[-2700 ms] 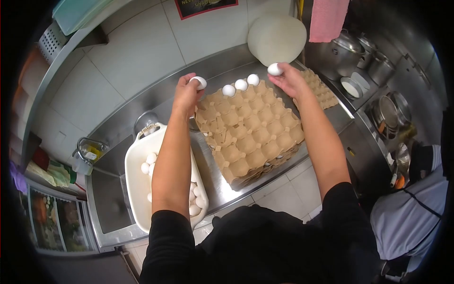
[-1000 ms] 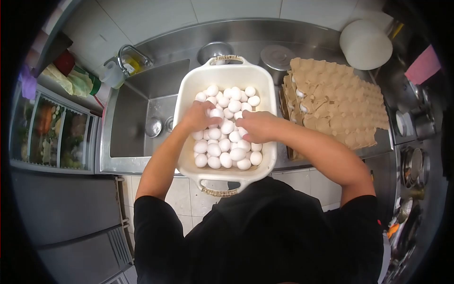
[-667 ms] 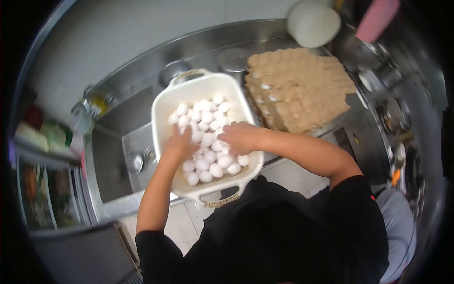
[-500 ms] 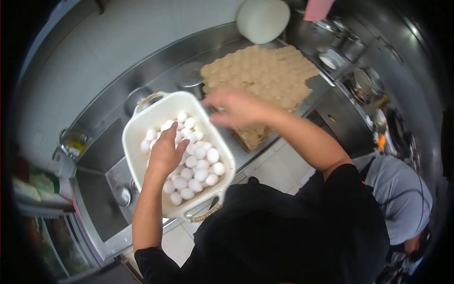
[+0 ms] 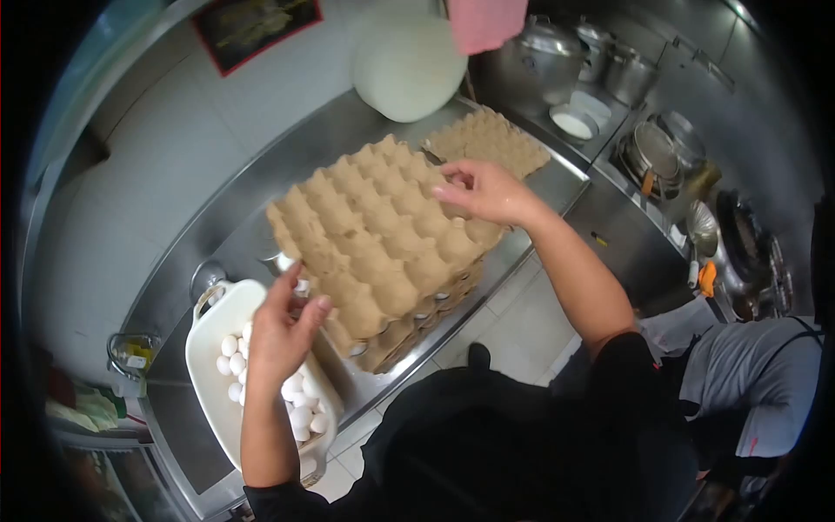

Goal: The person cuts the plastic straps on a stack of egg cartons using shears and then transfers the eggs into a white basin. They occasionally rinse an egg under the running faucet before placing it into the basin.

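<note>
A brown cardboard egg tray (image 5: 374, 230) lies bumpy side up on top of a stack, in the middle of the view. White eggs peek out beneath its lower edge. My left hand (image 5: 278, 335) is open at the tray's left edge, thumb and fingers apart, above a white tub (image 5: 204, 370). Inside the tub lie several white eggs (image 5: 302, 416), partly hidden by my left arm. Over the tray's right side is my right hand (image 5: 496, 196), its fingers loosely curled and apart from the thumb.
Another cardboard egg tray (image 5: 491, 143) lies behind on the steel counter. A large pale round container (image 5: 409, 70) stands at the wall. Metal pots (image 5: 544, 61) and strainers (image 5: 657, 148) fill the right side. A person in a grey shirt (image 5: 752, 374) is at the lower right.
The view has swung right. Both hands have come to the sides of the egg tray stack; my left hand has left the middle of the tub. The loose trays seen earlier are partly hidden.
</note>
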A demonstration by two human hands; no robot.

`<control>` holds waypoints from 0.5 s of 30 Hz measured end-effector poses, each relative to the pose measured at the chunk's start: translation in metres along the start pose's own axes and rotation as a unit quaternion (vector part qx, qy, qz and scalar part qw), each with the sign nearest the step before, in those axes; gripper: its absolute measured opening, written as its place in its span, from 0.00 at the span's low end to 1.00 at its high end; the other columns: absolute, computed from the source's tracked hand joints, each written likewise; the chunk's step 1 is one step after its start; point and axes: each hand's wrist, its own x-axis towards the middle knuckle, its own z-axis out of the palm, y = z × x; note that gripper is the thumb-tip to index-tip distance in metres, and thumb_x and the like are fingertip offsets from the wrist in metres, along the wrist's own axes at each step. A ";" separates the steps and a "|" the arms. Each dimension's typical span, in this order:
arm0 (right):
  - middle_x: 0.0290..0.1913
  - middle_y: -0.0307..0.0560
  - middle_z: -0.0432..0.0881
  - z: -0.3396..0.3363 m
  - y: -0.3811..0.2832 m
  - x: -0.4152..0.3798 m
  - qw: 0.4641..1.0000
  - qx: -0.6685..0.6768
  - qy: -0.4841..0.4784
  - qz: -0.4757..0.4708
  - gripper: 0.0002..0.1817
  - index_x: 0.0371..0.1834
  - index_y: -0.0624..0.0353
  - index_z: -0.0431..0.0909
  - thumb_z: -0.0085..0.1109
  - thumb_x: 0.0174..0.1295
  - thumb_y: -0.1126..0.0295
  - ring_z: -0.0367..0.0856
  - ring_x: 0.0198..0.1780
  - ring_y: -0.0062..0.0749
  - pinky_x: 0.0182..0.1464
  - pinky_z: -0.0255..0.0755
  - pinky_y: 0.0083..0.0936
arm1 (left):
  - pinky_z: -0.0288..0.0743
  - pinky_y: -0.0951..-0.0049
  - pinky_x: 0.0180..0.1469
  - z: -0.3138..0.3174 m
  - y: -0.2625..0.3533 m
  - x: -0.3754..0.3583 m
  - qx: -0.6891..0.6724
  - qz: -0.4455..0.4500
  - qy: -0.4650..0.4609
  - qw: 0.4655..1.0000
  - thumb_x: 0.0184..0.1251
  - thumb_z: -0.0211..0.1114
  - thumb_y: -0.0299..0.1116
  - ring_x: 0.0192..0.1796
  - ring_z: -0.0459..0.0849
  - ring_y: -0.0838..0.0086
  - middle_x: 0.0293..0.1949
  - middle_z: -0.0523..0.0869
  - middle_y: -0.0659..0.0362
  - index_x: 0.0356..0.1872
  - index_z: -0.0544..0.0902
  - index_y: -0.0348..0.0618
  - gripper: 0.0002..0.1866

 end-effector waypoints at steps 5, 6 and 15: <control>0.45 0.48 0.84 -0.064 0.058 0.032 0.989 0.115 0.093 -0.024 0.35 0.64 0.63 0.76 0.71 0.59 0.51 0.81 0.45 0.26 0.48 0.74 0.23 | 0.80 0.68 0.43 0.040 0.082 0.071 0.097 0.043 0.062 0.992 0.62 0.72 0.36 0.38 0.86 0.65 0.47 0.86 0.45 0.64 0.76 0.34 0.30; 0.46 0.50 0.84 -0.085 0.064 0.039 0.988 0.097 0.111 -0.035 0.37 0.64 0.64 0.75 0.71 0.58 0.50 0.81 0.47 0.28 0.50 0.74 0.24 | 0.80 0.66 0.44 0.051 0.099 0.094 0.117 0.044 0.050 0.991 0.60 0.72 0.37 0.39 0.87 0.64 0.47 0.86 0.44 0.63 0.76 0.34 0.31; 0.58 0.64 0.81 -0.175 0.229 0.179 0.979 -0.135 0.146 0.055 0.48 0.67 0.72 0.69 0.70 0.52 0.43 0.81 0.60 0.50 0.63 0.73 0.35 | 0.77 0.62 0.57 0.266 0.085 0.328 0.224 0.011 -0.126 0.966 0.52 0.75 0.39 0.57 0.83 0.52 0.51 0.85 0.41 0.59 0.73 0.32 0.34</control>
